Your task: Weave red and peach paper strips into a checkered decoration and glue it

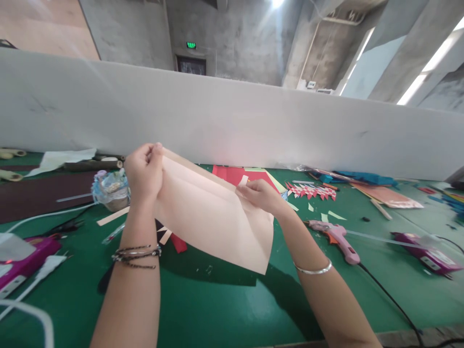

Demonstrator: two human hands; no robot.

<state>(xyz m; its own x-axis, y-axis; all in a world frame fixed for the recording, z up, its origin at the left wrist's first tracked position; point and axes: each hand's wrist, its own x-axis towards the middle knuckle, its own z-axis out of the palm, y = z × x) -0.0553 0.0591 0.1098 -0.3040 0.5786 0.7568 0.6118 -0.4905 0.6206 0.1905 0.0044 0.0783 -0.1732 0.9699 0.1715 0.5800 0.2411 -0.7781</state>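
Note:
A large sheet of pale peach paper (210, 217) is held up above the green table, tilted down to the right. My left hand (144, 169) is closed in a fist on its upper left corner. With a pinch, my right hand (260, 194) grips its upper right part, where the paper creases; a small pale flap sticks up by the fingertips. The sheet's lower edge hangs free and casts a shadow. Behind it, partly hidden, lies red paper (228, 172). Below its left side, small red and pale scraps (178, 243) show.
A pink glue gun (337, 237) lies right of my right arm, its black cord trailing to the table edge. Purple power strips (427, 253) lie on both sides. A decorated container (111, 188) stands left. Red-white woven paper (311, 190) lies near the white partition (232, 121).

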